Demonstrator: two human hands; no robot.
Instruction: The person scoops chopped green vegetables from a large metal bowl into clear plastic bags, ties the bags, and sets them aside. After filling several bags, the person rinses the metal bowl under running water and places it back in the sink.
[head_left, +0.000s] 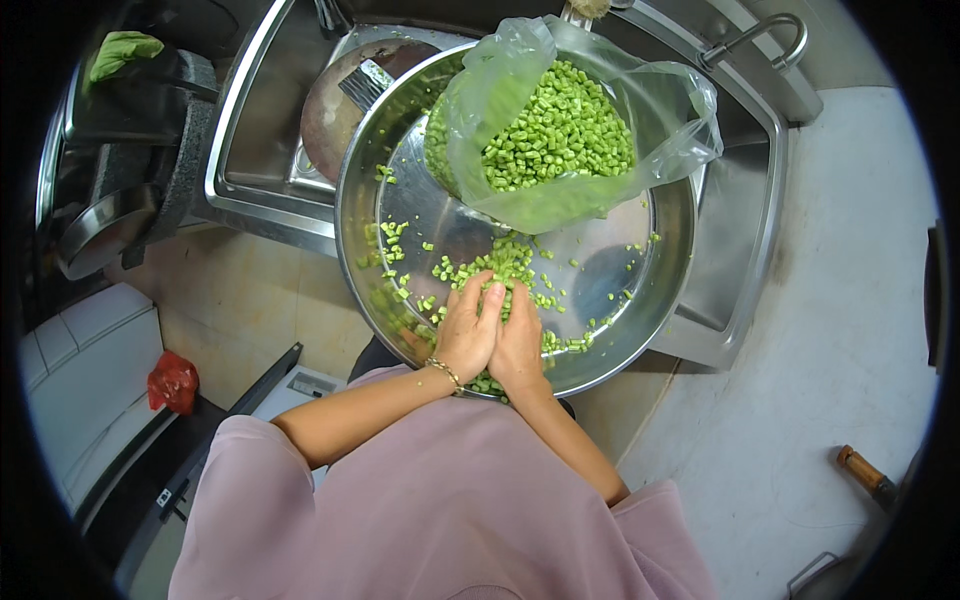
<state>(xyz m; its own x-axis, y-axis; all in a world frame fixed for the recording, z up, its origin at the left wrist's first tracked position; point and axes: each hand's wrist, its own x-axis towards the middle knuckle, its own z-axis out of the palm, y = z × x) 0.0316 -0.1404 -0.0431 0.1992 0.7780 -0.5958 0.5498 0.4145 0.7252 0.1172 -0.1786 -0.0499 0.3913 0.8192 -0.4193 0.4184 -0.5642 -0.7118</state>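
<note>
A large stainless steel basin (679, 277) lies before me. My left hand (471, 322), with a bracelet at the wrist, and my right hand (517, 337) are pressed side by side over its near part. Between and just beyond my fingers is a heap of chopped green beans (510, 255), partly hidden by the hands and slightly blurred. At the basin's far side stands an open clear plastic bag (540, 210), filled with chopped green beans (562, 135). Loose bean pieces (391, 240) are scattered over the basin floor and along its near wall.
The basin rests across a stainless steel sink (262, 127) with a round, worn board (330, 120) in it. A faucet (757, 37) rises at the back right. A pale countertop (840, 262) runs along the right, bearing a wooden-handled tool (862, 469). A red plastic bag (173, 382) is at lower left.
</note>
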